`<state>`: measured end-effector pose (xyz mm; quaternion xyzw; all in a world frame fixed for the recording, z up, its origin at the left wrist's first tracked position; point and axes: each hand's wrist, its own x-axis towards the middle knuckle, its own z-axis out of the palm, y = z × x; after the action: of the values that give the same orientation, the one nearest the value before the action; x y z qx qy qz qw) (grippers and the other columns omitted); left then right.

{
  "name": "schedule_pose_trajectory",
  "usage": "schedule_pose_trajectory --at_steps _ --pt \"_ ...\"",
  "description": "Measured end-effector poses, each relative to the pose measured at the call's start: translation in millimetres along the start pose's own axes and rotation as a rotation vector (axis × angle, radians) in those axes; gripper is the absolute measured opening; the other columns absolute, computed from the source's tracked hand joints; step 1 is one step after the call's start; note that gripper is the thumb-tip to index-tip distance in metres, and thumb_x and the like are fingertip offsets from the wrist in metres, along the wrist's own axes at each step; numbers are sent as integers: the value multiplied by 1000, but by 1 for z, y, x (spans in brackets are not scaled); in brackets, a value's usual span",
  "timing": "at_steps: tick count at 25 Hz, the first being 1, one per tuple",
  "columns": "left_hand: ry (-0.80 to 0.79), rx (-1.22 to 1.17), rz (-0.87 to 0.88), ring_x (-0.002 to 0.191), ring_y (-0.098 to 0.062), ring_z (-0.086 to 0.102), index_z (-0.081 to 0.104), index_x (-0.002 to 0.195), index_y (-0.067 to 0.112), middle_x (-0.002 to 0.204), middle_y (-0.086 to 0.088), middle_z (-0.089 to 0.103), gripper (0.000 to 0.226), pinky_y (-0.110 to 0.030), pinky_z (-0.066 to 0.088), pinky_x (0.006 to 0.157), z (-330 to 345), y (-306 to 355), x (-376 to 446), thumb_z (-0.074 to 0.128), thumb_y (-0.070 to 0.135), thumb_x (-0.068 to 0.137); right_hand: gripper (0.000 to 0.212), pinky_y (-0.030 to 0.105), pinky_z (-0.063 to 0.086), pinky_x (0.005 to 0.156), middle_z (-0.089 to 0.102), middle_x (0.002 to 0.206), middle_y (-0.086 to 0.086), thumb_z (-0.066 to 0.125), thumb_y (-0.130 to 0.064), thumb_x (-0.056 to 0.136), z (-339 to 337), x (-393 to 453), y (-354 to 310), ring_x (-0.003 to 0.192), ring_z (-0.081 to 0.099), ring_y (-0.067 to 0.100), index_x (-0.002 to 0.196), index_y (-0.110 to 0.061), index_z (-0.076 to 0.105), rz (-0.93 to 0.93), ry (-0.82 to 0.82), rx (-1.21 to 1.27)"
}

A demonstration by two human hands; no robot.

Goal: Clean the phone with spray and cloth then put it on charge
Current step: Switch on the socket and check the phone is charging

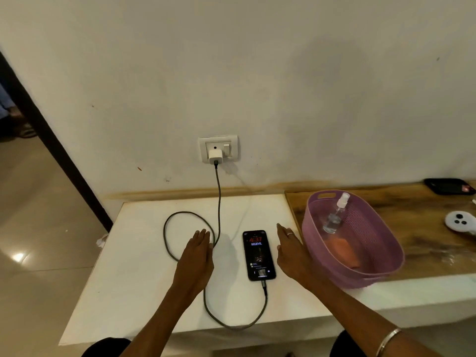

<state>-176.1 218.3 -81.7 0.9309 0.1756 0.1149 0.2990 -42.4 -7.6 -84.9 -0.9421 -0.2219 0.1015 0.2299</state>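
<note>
The black phone (258, 255) lies face up on the white table (134, 279), its screen lit. A grey cable (219, 202) is plugged into its near end, loops over the table and runs up to the white charger (215, 156) in the wall socket (219, 148). My left hand (197, 256) rests flat on the table left of the phone, fingers together, over the cable. My right hand (289, 249) lies flat just right of the phone, holding nothing. The clear spray bottle (336, 215) and the orange cloth (343, 251) lie inside the purple basket (386, 238).
The basket stands on a wooden counter (425, 228) to the right. A white round device (459, 221) and a black object (449, 186) sit further right. The wall is directly behind the table. A doorway with tiled floor (38, 228) opens to the left.
</note>
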Motion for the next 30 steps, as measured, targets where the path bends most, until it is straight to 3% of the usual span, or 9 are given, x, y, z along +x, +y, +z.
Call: schedule_pose_trajectory --at_steps 4,11,13,16,18,20,26,28,30 --pt "-18 25 -15 150 -18 16 33 150 8 159 -7 29 46 -27 12 120 -5 6 -7 34 21 106 65 33 20 119 14 161 7 44 -11 97 11 -18 3 149 12 23 153 -12 11 13 -27 -51" --pt "-50 2 -87 149 -20 20 36 149 7 157 -8 32 45 -33 19 121 -8 6 -12 33 21 106 62 33 33 114 27 157 9 48 -14 96 22 -33 5 144 27 22 152 -15 20 96 11 44" --pt "-31 0 -92 145 -25 31 45 143 6 151 -10 43 41 -37 28 118 -8 3 -11 35 20 105 63 35 32 114 29 156 9 49 -18 96 24 -34 4 144 29 23 152 -15 21 106 4 64" --pt "78 -34 -104 107 -30 64 64 115 3 112 -10 69 26 -38 50 87 -4 -3 -6 45 15 102 63 36 35 111 35 153 11 52 -24 95 28 -35 2 140 35 26 150 -10 23 141 13 96" --pt "143 -47 -193 84 -24 66 68 104 5 97 -7 71 21 -31 45 70 0 -7 -1 49 12 99 61 35 36 110 36 151 12 51 -25 96 32 -37 1 138 37 26 148 -9 24 180 21 109" --pt "158 -40 -259 71 -18 60 69 100 6 90 -5 71 20 -28 40 66 6 -10 3 50 10 98 60 33 38 108 35 150 12 51 -29 96 36 -39 0 137 37 26 147 -8 25 198 15 99" --pt "94 -114 -361 88 -32 67 70 94 4 90 -10 72 18 -32 46 72 23 -25 32 54 13 96 69 33 48 95 38 137 11 60 -50 85 48 -46 -13 126 41 24 137 -12 33 237 20 108" --pt "74 -134 -365 95 -29 66 71 100 7 96 -10 72 19 -35 50 80 26 -27 45 64 23 93 78 32 49 95 37 134 9 63 -59 78 54 -49 -19 123 41 23 135 -14 34 254 39 114" --pt "31 -127 -353 99 -27 65 69 111 9 102 -9 70 33 -36 50 86 28 -26 57 75 28 85 91 33 47 100 34 138 9 63 -65 73 60 -52 -23 126 38 23 140 -14 29 265 66 81"
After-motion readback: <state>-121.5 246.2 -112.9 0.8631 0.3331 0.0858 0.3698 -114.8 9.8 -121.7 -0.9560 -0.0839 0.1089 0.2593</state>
